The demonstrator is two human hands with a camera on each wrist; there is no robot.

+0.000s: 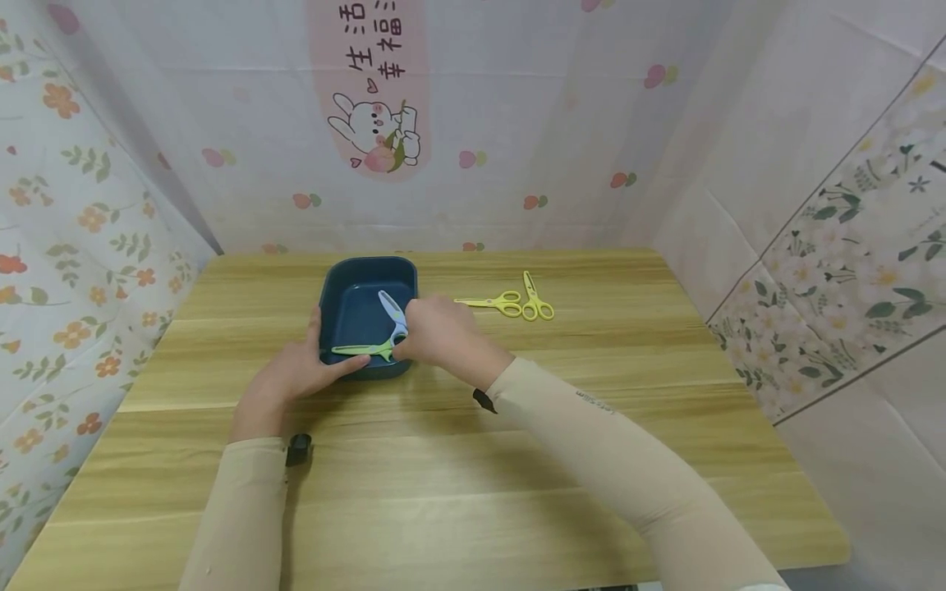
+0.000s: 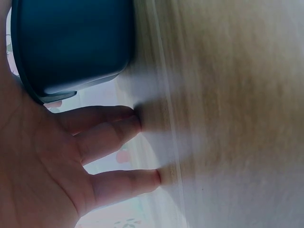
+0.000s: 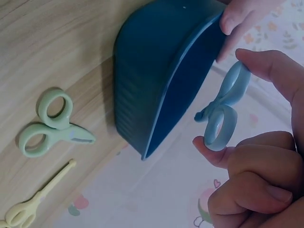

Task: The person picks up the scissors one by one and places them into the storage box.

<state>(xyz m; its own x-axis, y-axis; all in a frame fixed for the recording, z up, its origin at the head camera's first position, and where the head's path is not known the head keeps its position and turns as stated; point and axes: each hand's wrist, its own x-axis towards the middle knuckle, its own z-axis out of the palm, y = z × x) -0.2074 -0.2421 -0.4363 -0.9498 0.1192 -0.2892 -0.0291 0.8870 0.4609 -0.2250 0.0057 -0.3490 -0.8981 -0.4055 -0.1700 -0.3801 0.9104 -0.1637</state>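
Observation:
A dark blue bin [image 1: 362, 320] stands on the table. My left hand [image 1: 299, 365] rests against its near left corner, thumb along the front rim, other fingers straight and spread outside it. In the left wrist view these fingertips [image 2: 151, 176] reach the tabletop. With thumb and a finger, my right hand [image 1: 443, 328] pinches the handles of a pair of light blue scissors [image 3: 223, 102]; their blade [image 1: 392, 304] shows over the bin in the head view. Green scissors [image 1: 358, 350] appear at the bin's front, handles partly hidden by the right hand.
To the bin's right lie two pairs of yellow scissors, one pointing left [image 1: 508, 304] and one pointing away [image 1: 537, 309]. The right wrist view shows another green pair [image 3: 57, 123] on the table close beside the bin. Patterned cloths [image 1: 517, 123] border the table [image 1: 414, 492].

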